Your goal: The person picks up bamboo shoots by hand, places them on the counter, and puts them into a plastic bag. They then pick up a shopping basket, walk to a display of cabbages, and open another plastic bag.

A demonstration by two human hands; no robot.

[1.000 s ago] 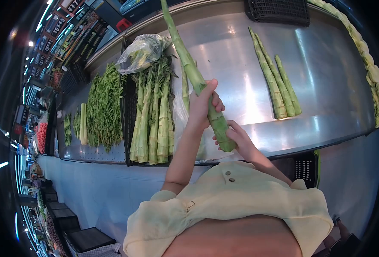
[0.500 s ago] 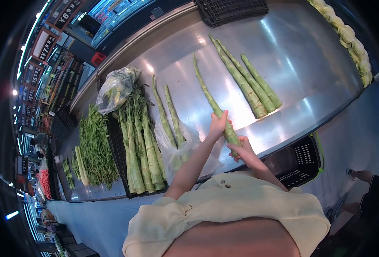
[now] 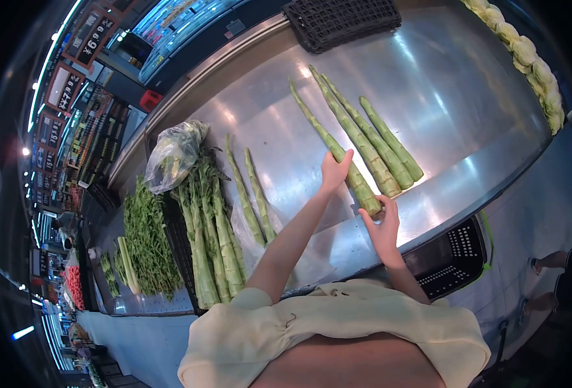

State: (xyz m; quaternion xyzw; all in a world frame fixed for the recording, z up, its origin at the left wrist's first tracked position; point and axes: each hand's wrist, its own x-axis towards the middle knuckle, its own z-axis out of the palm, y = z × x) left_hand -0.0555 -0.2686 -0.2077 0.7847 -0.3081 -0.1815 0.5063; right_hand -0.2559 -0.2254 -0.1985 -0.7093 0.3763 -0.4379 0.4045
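A long green celtuce stalk (image 3: 323, 132) lies low over the metal counter, its thin tip pointing away from me. My left hand (image 3: 336, 171) is closed around its middle. At the thick cut end, the fingers and thumb of my right hand (image 3: 384, 226) grip the stalk's base. Just right of it, three more celtuce stalks (image 3: 370, 145) rest side by side on the counter. To the left of my left forearm, two thinner stalks (image 3: 255, 187) lie partly on a clear plastic bag (image 3: 274, 249), which my forearm partly hides.
Several thick stalks with leafy tops (image 3: 211, 239) lie at the left, beside a bagged vegetable (image 3: 175, 152) and leafy greens (image 3: 147, 239). A black crate (image 3: 341, 22) sits at the counter's back. Another black basket (image 3: 451, 255) stands below the front edge. A person's legs (image 3: 551, 278) show at right.
Both hands have shifted right with the celtuce stalk, bringing it beside the three stalks. My right hand has moved down to the stalk's cut end, and the view has shifted slightly.
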